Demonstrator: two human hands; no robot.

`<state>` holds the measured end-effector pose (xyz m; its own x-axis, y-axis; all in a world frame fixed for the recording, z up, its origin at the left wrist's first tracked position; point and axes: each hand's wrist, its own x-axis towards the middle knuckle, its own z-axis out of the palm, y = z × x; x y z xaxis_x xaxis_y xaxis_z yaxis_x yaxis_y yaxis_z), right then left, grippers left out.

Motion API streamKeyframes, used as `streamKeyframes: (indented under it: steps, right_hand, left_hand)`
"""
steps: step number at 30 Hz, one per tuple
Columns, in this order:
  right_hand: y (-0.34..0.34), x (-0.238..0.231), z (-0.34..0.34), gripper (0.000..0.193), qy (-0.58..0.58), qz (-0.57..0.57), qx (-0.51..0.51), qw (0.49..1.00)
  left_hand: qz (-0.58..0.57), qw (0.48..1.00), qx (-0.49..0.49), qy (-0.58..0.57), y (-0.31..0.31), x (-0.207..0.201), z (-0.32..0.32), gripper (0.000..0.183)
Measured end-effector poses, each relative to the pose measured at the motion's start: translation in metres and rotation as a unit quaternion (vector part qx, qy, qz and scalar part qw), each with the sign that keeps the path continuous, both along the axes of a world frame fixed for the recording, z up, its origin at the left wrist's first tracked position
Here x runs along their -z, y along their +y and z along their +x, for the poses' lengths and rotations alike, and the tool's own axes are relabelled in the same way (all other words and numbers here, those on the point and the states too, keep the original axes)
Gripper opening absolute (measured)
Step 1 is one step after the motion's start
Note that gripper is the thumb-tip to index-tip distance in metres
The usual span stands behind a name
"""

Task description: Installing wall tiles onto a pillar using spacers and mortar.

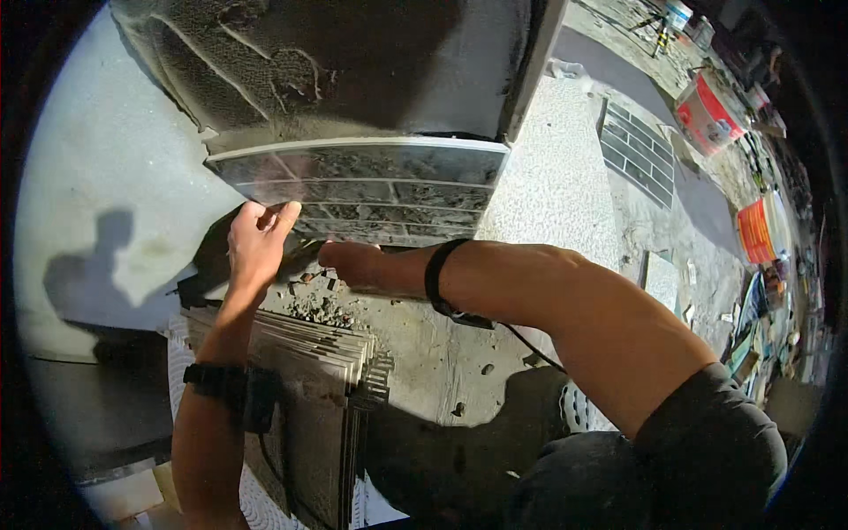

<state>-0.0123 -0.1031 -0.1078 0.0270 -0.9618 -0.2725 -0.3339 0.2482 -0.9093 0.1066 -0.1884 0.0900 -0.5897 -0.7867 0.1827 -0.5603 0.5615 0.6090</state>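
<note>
I'm pinching the brick-patterned panel (353, 191) at its lower-left edge with my left hand (258, 240), my right hand (350, 263) below, grip hidden, ideally supporting both ends evenly.

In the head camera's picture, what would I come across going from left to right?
Shadow on the pale surface, left hand, right hand, black wrist strap, dark gridded tile, red-and-white bucket, orange-and-white bucket.
</note>
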Motion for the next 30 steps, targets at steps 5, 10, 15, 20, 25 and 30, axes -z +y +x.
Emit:
streamKeyframes:
  steps: [5, 10, 15, 20, 25, 30]
  right_hand:
    - [0.005, -0.004, -0.029, 0.023, 0.153, -0.084, -0.002, 0.985]
    - [0.000, -0.012, -0.029, 0.028, 0.078, 0.019, 0.036, 0.996]
    - [0.029, -0.021, -0.017, 0.041, 0.232, -0.232, -0.072, 0.942]
    - [0.089, -0.112, -0.002, 0.019, 0.566, -0.419, -0.121, 0.699]
    - [0.151, -0.169, -0.037, 0.030, 0.483, -0.266, -0.043, 0.833]
    - [0.175, -0.207, -0.049, 0.027, 0.290, -0.304, 0.219, 0.881]
  left_hand:
    - [0.028, 0.998, 0.042, 0.024, 0.001, -0.001, -0.023, 0.051]
    - [-0.004, 0.996, 0.063, 0.056, 0.008, 0.000, -0.033, 0.049]
    - [-0.036, 0.999, 0.033, 0.011, -0.003, 0.009, -0.015, 0.052]
    - [-0.108, 0.990, -0.012, -0.093, 0.012, -0.009, -0.006, 0.060]
    - [-0.096, 0.986, 0.118, 0.064, 0.055, -0.044, -0.041, 0.041]
    - [0.007, 0.986, 0.107, 0.128, 0.079, -0.055, -0.058, 0.023]
